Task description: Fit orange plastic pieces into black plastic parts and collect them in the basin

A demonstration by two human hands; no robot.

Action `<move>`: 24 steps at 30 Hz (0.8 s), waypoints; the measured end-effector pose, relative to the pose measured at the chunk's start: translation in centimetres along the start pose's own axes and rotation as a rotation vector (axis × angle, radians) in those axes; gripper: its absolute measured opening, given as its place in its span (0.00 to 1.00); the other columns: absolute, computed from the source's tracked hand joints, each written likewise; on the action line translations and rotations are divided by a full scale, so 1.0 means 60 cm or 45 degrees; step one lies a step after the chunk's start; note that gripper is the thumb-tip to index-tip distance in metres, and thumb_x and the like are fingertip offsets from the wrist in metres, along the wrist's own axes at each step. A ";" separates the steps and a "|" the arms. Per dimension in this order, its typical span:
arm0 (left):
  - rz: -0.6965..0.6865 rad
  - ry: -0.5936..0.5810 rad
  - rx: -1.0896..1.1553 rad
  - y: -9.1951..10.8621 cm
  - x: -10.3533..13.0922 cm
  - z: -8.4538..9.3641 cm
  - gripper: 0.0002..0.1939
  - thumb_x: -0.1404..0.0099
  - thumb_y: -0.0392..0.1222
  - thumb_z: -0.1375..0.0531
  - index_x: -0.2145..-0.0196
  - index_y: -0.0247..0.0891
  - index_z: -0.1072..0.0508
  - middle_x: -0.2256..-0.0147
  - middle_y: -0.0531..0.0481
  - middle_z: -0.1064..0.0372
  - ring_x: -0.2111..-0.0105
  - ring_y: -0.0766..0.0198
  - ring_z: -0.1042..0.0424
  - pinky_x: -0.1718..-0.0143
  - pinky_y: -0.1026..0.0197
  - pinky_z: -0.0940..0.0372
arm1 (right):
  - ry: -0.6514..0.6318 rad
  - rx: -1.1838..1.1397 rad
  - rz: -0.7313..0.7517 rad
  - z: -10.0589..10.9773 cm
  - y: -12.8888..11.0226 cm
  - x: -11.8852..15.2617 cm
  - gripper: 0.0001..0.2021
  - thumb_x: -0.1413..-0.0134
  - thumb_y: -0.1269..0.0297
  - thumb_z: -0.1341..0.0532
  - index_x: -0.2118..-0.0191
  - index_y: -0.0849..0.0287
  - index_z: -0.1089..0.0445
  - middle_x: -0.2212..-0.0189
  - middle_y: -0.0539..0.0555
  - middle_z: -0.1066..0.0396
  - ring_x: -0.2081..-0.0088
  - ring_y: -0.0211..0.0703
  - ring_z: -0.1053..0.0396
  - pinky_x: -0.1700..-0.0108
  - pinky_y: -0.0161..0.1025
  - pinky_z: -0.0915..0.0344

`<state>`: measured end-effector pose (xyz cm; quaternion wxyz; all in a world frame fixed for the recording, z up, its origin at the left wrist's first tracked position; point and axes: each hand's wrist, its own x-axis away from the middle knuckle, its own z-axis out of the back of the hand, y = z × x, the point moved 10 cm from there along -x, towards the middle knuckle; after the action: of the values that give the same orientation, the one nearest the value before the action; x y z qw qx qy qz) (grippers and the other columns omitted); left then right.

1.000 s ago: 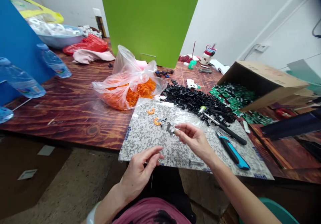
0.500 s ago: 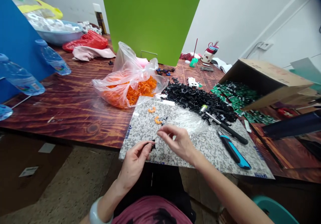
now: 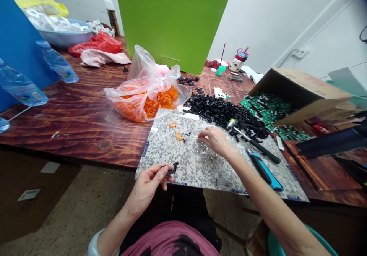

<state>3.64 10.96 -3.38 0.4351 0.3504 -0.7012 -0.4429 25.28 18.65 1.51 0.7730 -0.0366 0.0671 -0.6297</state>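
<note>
My left hand [image 3: 150, 179] pinches a small black plastic part [image 3: 174, 167] between thumb and fingers, just over the front edge of the speckled board [image 3: 186, 172]. Bent and drawn together, the fingers of my right hand [image 3: 215, 139] touch a heap of thin shiny metal pins [image 3: 208, 153]; what lies between the fingertips is hidden. Two orange curved pieces, a farther one [image 3: 172, 124] and a nearer one [image 3: 179, 136], lie left of the right hand, with tiny dark bits beside the nearer.
Behind the pins spreads a pile of black plastic parts [image 3: 223, 110]. A hammer [image 3: 255, 143] and blue-black handled pliers [image 3: 266, 172] lie at right. Farther off are a bag of orange parts [image 3: 137, 103], a tipped carton [image 3: 309, 88] spilling green-and-black pieces, a green panel [image 3: 174, 23] and water bottles [image 3: 59, 63].
My right hand has moved from near the left hand away to the pin heap, its fingers lowered into it. The left hand has turned slightly, showing more of the black part.
</note>
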 end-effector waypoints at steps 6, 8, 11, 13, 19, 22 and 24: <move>0.039 0.013 0.156 -0.005 -0.001 0.001 0.16 0.40 0.49 0.38 0.64 0.32 0.22 0.76 0.49 0.25 0.80 0.72 0.34 0.75 0.70 0.39 | -0.061 0.042 0.128 -0.005 -0.021 -0.009 0.06 0.45 0.67 0.39 0.71 0.59 0.27 0.70 0.55 0.28 0.64 0.45 0.34 0.63 0.38 0.49; 0.017 0.018 0.229 -0.002 -0.001 -0.003 0.15 0.40 0.49 0.37 0.63 0.33 0.23 0.72 0.49 0.24 0.76 0.70 0.30 0.74 0.70 0.36 | -0.033 0.022 0.152 -0.003 -0.024 -0.009 0.05 0.45 0.68 0.39 0.71 0.60 0.28 0.70 0.56 0.28 0.65 0.45 0.34 0.62 0.38 0.48; 0.000 0.023 0.339 -0.001 0.000 -0.007 0.13 0.42 0.48 0.36 0.65 0.35 0.22 0.66 0.49 0.25 0.69 0.62 0.24 0.74 0.68 0.32 | 0.061 -0.047 0.150 0.008 -0.024 -0.004 0.05 0.44 0.68 0.41 0.69 0.61 0.30 0.69 0.56 0.29 0.65 0.45 0.34 0.61 0.38 0.45; 0.020 0.029 0.383 -0.004 -0.001 -0.008 0.13 0.43 0.48 0.35 0.67 0.34 0.22 0.67 0.49 0.25 0.68 0.59 0.23 0.75 0.67 0.31 | 0.161 -0.111 0.097 0.022 -0.021 0.005 0.06 0.41 0.67 0.45 0.65 0.61 0.32 0.69 0.56 0.29 0.66 0.44 0.33 0.63 0.37 0.43; 0.003 0.158 0.440 -0.006 -0.004 0.004 0.12 0.44 0.47 0.34 0.70 0.33 0.20 0.68 0.48 0.23 0.70 0.60 0.22 0.73 0.67 0.28 | 0.389 -0.761 -0.076 0.054 -0.056 0.072 0.08 0.38 0.62 0.46 0.59 0.59 0.34 0.73 0.51 0.31 0.75 0.37 0.35 0.74 0.32 0.40; -0.048 0.208 0.449 -0.001 -0.003 0.002 0.12 0.43 0.48 0.35 0.69 0.35 0.20 0.67 0.49 0.22 0.69 0.59 0.21 0.70 0.65 0.27 | 0.306 -1.188 -0.097 0.040 -0.111 0.103 0.07 0.41 0.62 0.42 0.61 0.57 0.31 0.75 0.49 0.31 0.77 0.35 0.35 0.76 0.31 0.39; -0.083 0.208 0.434 0.004 -0.002 -0.003 0.12 0.42 0.47 0.36 0.67 0.35 0.20 0.65 0.48 0.22 0.68 0.58 0.21 0.66 0.63 0.26 | 0.287 -1.248 -0.107 0.035 -0.143 0.117 0.05 0.42 0.64 0.41 0.63 0.58 0.30 0.75 0.49 0.30 0.77 0.34 0.35 0.75 0.31 0.38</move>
<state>3.84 11.07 -3.17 0.4103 0.4765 -0.7167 -0.3016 18.66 9.95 4.38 0.6269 -0.3299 0.4364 -0.5547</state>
